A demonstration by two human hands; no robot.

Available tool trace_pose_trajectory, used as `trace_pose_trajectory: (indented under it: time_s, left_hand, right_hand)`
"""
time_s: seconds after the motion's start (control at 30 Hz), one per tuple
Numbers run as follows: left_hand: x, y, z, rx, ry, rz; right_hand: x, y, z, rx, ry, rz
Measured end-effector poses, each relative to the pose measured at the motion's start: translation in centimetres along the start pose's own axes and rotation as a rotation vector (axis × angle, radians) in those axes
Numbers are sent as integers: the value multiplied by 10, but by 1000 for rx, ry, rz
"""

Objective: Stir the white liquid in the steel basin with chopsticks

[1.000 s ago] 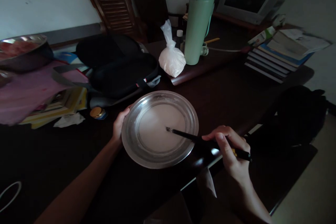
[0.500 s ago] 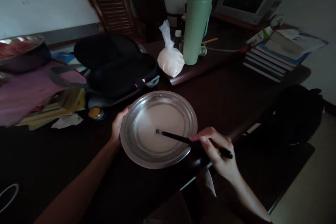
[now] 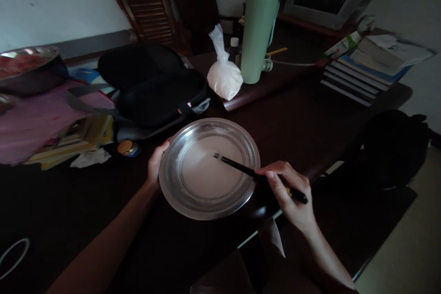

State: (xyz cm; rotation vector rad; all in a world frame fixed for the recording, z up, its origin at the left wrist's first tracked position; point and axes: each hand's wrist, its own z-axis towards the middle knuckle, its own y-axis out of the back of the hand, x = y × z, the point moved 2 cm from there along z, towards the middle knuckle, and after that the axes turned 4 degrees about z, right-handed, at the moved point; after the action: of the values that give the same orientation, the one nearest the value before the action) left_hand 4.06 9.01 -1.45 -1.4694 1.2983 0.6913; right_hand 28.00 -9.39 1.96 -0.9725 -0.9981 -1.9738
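Note:
A round steel dish (image 3: 213, 214) with a wide rim holds a smooth, whitish mixture (image 3: 203, 172). My left hand (image 3: 158, 163) grips the dish's left rim, its fingers partly hidden beneath. In my right hand (image 3: 291, 190) is a pair of black chopsticks (image 3: 237, 165), pinched between thumb and fingers. Their pale tips reach into the mixture a little right of the dish's middle. Beyond the dish stands a knotted clear plastic bag (image 3: 224, 78) of white powder.
A green thermos (image 3: 259, 36) stands beside the bag. An open black case (image 3: 155, 96) and a small gold-lidded jar (image 3: 128, 148) lie left. Stacked books (image 3: 361, 76) sit far right on the dark table (image 3: 289, 115). A metal pot (image 3: 34, 76) stands at the far left.
The chopstick tips have moved slightly up and to the right across the mixture, along with my right hand. My left hand still holds the dish.

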Motion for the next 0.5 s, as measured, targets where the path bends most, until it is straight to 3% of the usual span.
trace_pose_trajectory:
  time_s: [0.1, 0.3, 0.43, 0.5]
  left_hand:
    - [-1, -2, 0, 17, -4, -8]
    - [-2, -2, 0, 14, 13, -24]
    - [-2, -3, 1, 17, 14, -21]
    - [-3, -3, 0, 9, 13, -13]
  right_hand:
    - [1, 6, -2, -75, -56, 11]
    - [4, -3, 1, 86, 12, 54]
    - [1, 5, 0, -54, -53, 8]
    - [2, 7, -2, -59, -74, 43]
